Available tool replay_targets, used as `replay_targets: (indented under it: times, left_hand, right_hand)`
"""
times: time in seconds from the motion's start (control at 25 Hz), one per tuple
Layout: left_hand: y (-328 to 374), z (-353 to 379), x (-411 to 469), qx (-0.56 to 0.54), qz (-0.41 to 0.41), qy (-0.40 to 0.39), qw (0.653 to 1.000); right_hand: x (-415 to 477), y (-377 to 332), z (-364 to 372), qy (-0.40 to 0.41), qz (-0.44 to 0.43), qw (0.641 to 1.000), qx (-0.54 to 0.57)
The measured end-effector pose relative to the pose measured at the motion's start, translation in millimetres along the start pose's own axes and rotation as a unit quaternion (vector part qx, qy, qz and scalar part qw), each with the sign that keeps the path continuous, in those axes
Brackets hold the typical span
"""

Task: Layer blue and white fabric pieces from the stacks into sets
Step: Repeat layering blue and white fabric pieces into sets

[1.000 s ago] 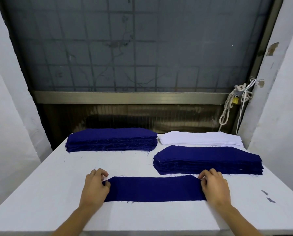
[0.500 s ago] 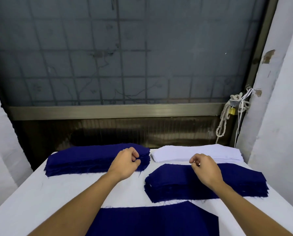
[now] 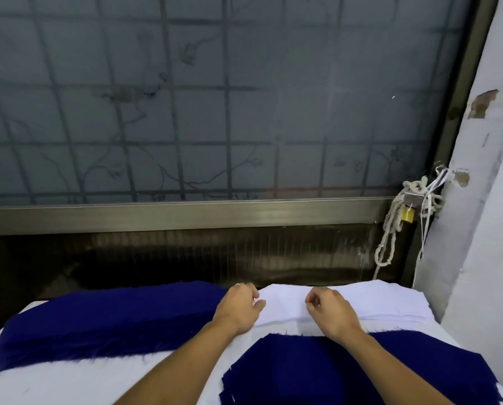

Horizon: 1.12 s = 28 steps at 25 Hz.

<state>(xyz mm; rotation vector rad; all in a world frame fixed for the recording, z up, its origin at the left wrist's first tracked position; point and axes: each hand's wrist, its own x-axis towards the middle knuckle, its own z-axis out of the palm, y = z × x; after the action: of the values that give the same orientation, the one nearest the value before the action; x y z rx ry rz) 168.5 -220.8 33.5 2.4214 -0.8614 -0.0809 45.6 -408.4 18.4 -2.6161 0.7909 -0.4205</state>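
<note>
touching the flat white stack point(image 3: 384, 302): curled left hand point(image 3: 238, 309), curled right hand point(image 3: 333, 315)

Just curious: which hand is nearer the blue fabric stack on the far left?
Left. The left hand sits beside the blue stack, at its right end; the right hand is further right, over the white stack.

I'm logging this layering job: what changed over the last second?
Both hands let go of the single blue piece at the front of the table and reached forward: the left hand and right hand now sit curled at the white stack; a grip isn't clear. The left blue stack and near blue stack stayed put.
</note>
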Motion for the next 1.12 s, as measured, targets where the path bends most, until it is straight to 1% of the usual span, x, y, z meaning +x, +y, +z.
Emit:
replay_targets:
  times: [0.08,0.28,0.4,0.48,0.56,0.72,0.8,0.88,0.92,1.0,1.12]
  left_hand:
    - [4.4,13.5,16.0,0.008,-0.005,0.005,1.000]
    - [14.3,40.4,45.2,-0.007,-0.063,0.005,0.998]
    - [14.6,50.3,50.7,-0.035,-0.062,0.001,0.997]
    - [13.5,51.4,52.7,-0.066,-0.061,0.017,0.996]
    - [13.5,50.9,52.9,-0.075,-0.056,0.026,0.995]
    - [18.3,48.9,50.2,-0.017,-0.025,0.016,0.999]
    - [21.6,46.1,46.6,0.048,0.012,0.015,0.999]
    - [24.5,42.7,43.2,0.133,0.062,0.030,0.989]
    - [25.8,41.1,42.0,0.159,0.082,0.038,0.983]
    - [27.8,39.1,42.1,0.151,0.085,0.041,0.984]
    - [28.7,35.5,42.6,0.113,0.060,0.039,0.991]
  right_hand:
    - [11.1,1.2,12.0,0.006,-0.007,1.000,-0.007]
    - [31.5,7.0,31.1,0.020,-0.024,0.999,-0.032]
    - [35.8,11.5,36.1,0.026,-0.039,0.998,-0.045]
    - [37.0,13.1,38.5,0.030,-0.038,0.998,-0.050]
    - [37.1,13.2,39.5,0.032,-0.036,0.997,-0.055]
    - [37.4,11.3,38.7,0.050,-0.037,0.995,-0.072]
    - [38.6,10.4,37.1,0.087,-0.045,0.992,-0.080]
    - [40.3,8.3,33.9,0.123,-0.058,0.987,-0.081]
    - [41.3,6.8,32.1,0.129,-0.067,0.986,-0.078]
    - [42.7,4.7,30.6,0.123,-0.084,0.986,-0.070]
    - [41.2,4.8,31.4,0.106,-0.095,0.988,-0.056]
